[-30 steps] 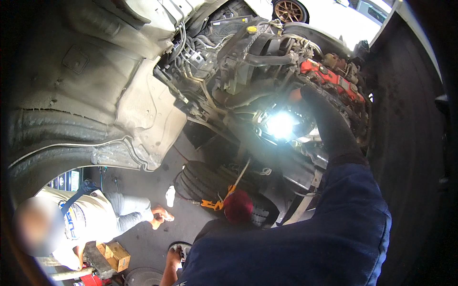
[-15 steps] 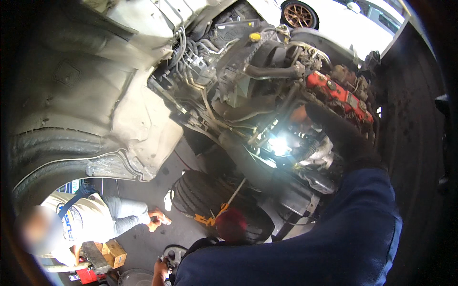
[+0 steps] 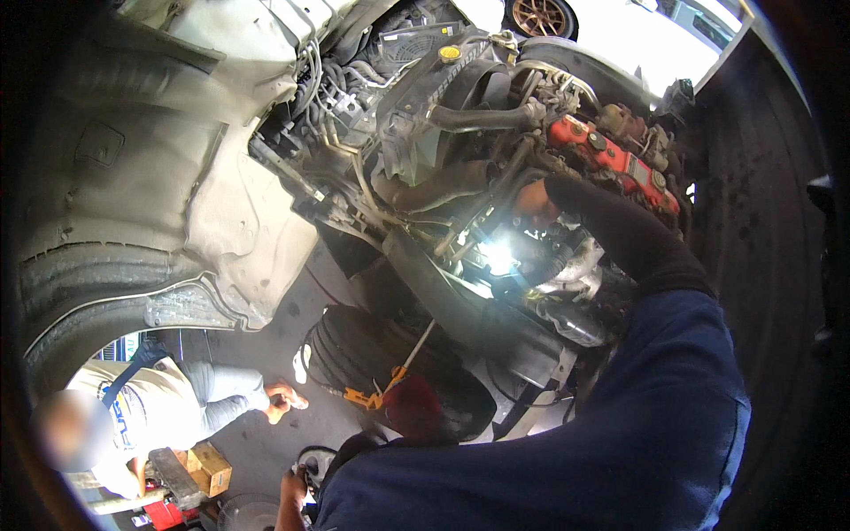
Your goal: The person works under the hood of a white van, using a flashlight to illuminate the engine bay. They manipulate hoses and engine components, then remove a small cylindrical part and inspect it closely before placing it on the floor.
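My right arm, in a navy sleeve with a black sleeve below it, reaches from the lower right into a vehicle's engine bay. My right hand (image 3: 536, 205) is curled downward among the engine parts, beside dark hoses and a metal housing (image 3: 580, 270). Its fingertips and whatever they grip are hidden. A bright work light (image 3: 500, 257) glares just below the hand and washes out nearby detail. Above the forearm lies the engine's red cover (image 3: 611, 157). My left hand does not show.
A tyre (image 3: 354, 350) lies below the engine with an orange tool (image 3: 363, 398) by it. A rounded dark red shape (image 3: 413, 405), possibly a cap, is nearby. Another person's hand (image 3: 294, 487) seems to hold a round metal part. A person (image 3: 150, 407) sits at left near a wooden box (image 3: 210, 469).
My view has shifted slightly, moving the engine bay left and up in the picture. My right hand stays among the same engine parts and shows more clearly.
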`<action>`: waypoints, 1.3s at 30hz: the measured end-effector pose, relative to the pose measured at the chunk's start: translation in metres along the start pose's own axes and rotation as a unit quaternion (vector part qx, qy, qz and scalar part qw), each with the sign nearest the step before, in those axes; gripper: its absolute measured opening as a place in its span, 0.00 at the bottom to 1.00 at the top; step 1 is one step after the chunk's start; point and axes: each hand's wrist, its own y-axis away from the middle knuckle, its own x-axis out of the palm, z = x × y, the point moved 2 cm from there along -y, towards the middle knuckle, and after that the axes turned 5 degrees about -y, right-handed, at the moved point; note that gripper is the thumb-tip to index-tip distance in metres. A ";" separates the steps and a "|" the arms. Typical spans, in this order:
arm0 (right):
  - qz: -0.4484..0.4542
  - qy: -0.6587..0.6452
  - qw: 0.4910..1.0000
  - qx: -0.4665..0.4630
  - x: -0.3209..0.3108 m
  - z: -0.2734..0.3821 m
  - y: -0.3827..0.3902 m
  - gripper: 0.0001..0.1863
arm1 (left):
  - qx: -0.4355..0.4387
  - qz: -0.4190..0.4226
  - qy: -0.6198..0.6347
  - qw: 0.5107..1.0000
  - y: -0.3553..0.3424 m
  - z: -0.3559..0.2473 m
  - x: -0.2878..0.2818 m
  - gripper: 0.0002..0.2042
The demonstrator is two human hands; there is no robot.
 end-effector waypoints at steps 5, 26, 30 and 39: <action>-0.036 -0.091 0.995 0.004 -0.012 -0.010 -0.004 0.14 | -0.001 0.007 0.023 1.000 0.018 -0.005 -0.006 0.25; -0.217 0.648 0.692 -0.233 -0.002 0.089 0.110 0.20 | -0.046 0.082 0.172 0.981 -0.031 0.151 0.058 0.17; -0.103 0.809 0.537 -0.215 0.024 0.167 0.017 0.23 | -0.067 0.113 0.244 0.961 -0.024 0.177 0.082 0.14; 0.117 0.878 0.464 -0.004 0.062 0.175 -0.116 0.22 | -0.139 0.173 0.128 0.967 0.003 0.220 0.105 0.13</action>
